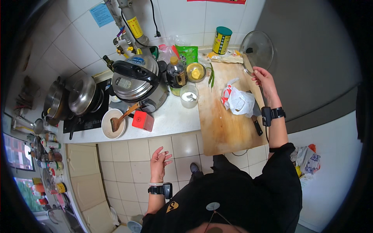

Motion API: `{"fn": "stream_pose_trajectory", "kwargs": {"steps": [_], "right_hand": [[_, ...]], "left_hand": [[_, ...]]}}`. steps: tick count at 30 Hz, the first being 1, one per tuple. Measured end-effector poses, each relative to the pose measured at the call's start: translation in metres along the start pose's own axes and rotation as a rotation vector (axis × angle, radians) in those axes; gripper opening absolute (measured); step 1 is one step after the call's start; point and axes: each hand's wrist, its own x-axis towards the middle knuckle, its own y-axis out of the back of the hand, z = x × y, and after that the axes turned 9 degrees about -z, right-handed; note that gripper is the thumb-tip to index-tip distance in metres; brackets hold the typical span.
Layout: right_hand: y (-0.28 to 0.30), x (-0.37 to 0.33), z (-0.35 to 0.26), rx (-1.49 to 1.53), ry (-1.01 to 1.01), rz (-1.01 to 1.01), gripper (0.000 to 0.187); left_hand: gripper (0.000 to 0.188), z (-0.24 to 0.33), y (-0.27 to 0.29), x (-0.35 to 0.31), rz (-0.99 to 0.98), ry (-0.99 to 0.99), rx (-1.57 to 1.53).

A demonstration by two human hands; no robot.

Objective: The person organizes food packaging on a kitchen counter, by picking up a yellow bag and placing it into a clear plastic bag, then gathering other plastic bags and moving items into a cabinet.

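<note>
My right hand (265,79) is at the far right of the wooden cutting board (221,134), its fingers pinched at the lower rim of a round glass pot lid (259,50) with a dark knob. The lid stands tilted in front of the grey surface. On the board lie a white plastic bag (239,103) with red print and a black-handled knife (257,125), its blade partly hidden by the bag. My left hand (158,163) hangs over the floor before the counter. Its fingers are loosely spread and it holds nothing.
On the counter stand a pressure cooker (136,83), a dark sauce bottle (176,73), a metal bowl (196,72) with yellow contents, a glass jar (189,97), a white bowl (113,131) holding a wooden spatula (123,116), a red box (143,121) and a yellow-green can (222,40).
</note>
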Motion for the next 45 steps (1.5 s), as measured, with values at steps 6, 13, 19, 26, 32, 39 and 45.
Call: {"fn": "stream_pose_trajectory", "kwargs": {"steps": [6,13,19,26,32,39,45], "right_hand": [[0.036,0.094,0.083,-0.123,-0.225,-0.039,0.028],[0.018,0.176,0.153,-1.246,0.006,-0.271,0.049],[0.007,0.206,0.180,-1.308,-0.191,-0.258,0.052],[0.001,0.221,0.195,-1.346,-0.191,-0.225,0.047],[0.001,0.219,0.201,-1.351,-0.204,-0.259,0.043],[0.025,0.213,0.220,-1.247,-0.383,-0.245,0.039],[0.062,0.197,0.212,-0.810,-0.179,0.020,0.023]], "left_hand": [[0.033,-0.014,-0.044,0.017,0.071,0.023,-0.031],[0.031,-0.030,-0.090,0.028,0.177,0.103,-0.007],[0.033,-0.030,-0.109,0.030,0.246,0.136,0.019],[0.032,-0.033,-0.107,0.034,0.253,0.136,-0.001],[0.032,-0.031,-0.109,0.042,0.220,0.139,0.023],[0.032,-0.026,-0.116,0.056,0.160,0.140,0.034],[0.031,-0.025,-0.102,0.053,0.160,0.145,0.038]]}}
